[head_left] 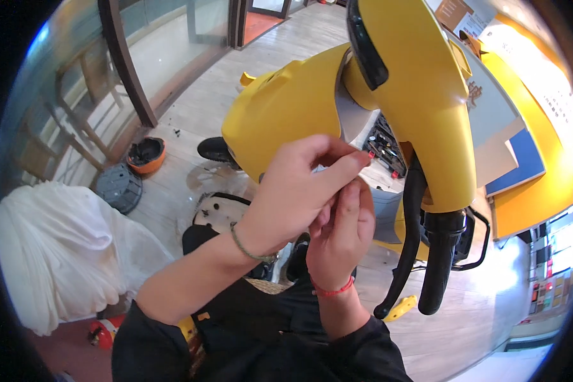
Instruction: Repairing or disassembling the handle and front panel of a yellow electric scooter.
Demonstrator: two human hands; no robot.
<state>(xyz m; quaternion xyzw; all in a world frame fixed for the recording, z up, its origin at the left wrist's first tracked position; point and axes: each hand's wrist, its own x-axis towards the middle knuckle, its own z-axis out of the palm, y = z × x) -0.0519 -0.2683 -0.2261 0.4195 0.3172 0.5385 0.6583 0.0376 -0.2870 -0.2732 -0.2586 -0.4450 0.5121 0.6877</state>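
My left hand (302,188), with a green bracelet at the wrist, is raised in front of me, its thumb and index finger pinched together. Just below and touching it is my right hand (344,232), a red band round its wrist, fingers curled together. Whatever the fingers hold is hidden or too small to make out; a tiny red spot shows by the left fingertips. Both hands are beside a yellow scooter (286,102). Right of them are its yellow handlebar cover (426,95), a black grip (442,267) and a black brake lever (409,235).
Behind the scooter's gap lies a black tool case (383,143). White cloth (76,242) covers something at left, near an orange bowl-shaped container (148,162) and a round grey object (120,188). A yellow piece (401,308) lies on the floor. Glass panels (172,51) stand far left.
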